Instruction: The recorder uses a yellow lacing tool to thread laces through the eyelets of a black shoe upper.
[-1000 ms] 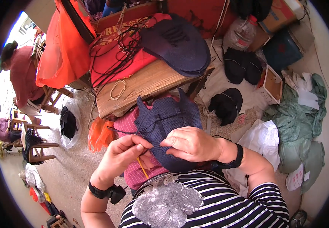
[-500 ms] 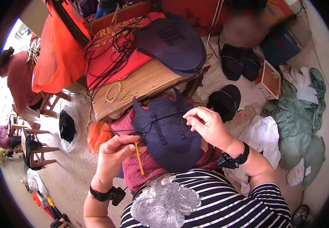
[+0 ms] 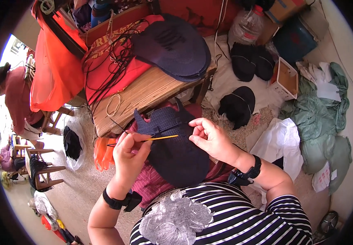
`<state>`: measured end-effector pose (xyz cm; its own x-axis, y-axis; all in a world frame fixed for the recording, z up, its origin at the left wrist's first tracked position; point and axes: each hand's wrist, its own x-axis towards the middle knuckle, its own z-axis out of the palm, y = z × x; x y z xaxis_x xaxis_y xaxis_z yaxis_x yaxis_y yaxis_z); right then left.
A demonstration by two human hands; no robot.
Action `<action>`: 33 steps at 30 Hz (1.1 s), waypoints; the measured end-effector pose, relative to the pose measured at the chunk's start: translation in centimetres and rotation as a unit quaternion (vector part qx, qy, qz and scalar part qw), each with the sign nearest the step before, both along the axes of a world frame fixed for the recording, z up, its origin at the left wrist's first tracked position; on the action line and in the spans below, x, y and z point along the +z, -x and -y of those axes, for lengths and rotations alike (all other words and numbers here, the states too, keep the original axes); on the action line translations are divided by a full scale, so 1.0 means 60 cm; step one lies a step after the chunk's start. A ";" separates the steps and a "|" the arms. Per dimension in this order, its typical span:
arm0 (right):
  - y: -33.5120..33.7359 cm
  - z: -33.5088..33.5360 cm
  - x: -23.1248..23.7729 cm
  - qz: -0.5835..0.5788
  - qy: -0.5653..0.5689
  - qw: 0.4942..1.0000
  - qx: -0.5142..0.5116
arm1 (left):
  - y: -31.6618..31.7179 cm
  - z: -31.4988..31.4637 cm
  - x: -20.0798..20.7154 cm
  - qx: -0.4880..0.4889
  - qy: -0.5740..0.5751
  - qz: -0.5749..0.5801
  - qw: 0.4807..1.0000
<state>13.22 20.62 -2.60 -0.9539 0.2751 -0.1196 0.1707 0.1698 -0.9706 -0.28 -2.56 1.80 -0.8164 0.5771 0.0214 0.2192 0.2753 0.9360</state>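
A dark blue woven piece (image 3: pixel 177 159), rounded near me with two pointed tabs at the far end, lies across my lap on maroon striped cloth. Black cord runs over its surface. Between the thumb and fingers of my left hand (image 3: pixel 132 148) is a thin yellow stick (image 3: pixel 164 137), pointing right across the piece; what its tip is like is too small to tell. Loose black cord trails by that hand. My right hand (image 3: pixel 212 140) has its fingers curled into a pinch at the piece's right side; what it pinches, if anything, cannot be made out.
Ahead stands a wooden bench (image 3: pixel 143 94) with a red bag (image 3: pixel 111 75), tangled black cords and stacked dark blue pieces (image 3: pixel 176 49). Black caplike pieces (image 3: pixel 239 104), a white box (image 3: pixel 286 79) and green sacking (image 3: pixel 307 110) lie right. Another person (image 3: pixel 19 94) sits far left.
The yellow stick has swung from pointing down toward me to lying nearly level, pointing right. My left hand has moved up and right; my right fingers have curled more. The whole view has shifted slightly.
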 end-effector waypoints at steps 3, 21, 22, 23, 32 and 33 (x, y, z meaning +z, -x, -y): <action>0.001 0.000 -0.004 -0.020 -0.033 0.999 0.006 | -0.001 -0.004 0.013 0.004 0.048 -0.108 0.993; 0.009 0.002 -0.018 -0.029 -0.033 0.998 0.042 | -0.004 -0.038 0.017 -0.076 0.127 -0.101 0.984; 0.010 0.004 -0.017 -0.044 -0.036 0.998 0.040 | -0.008 -0.040 0.015 -0.092 0.140 -0.076 0.983; 0.010 0.005 -0.016 -0.058 -0.039 0.997 0.039 | -0.010 -0.044 0.013 -0.093 0.140 -0.076 0.983; 0.023 -0.006 -0.039 0.005 0.245 0.969 -0.027 | -0.010 -0.053 -0.012 -0.149 0.116 -0.186 0.964; 0.023 -0.010 -0.042 0.005 0.245 0.969 -0.026 | -0.013 -0.050 -0.010 -0.148 0.117 -0.185 0.964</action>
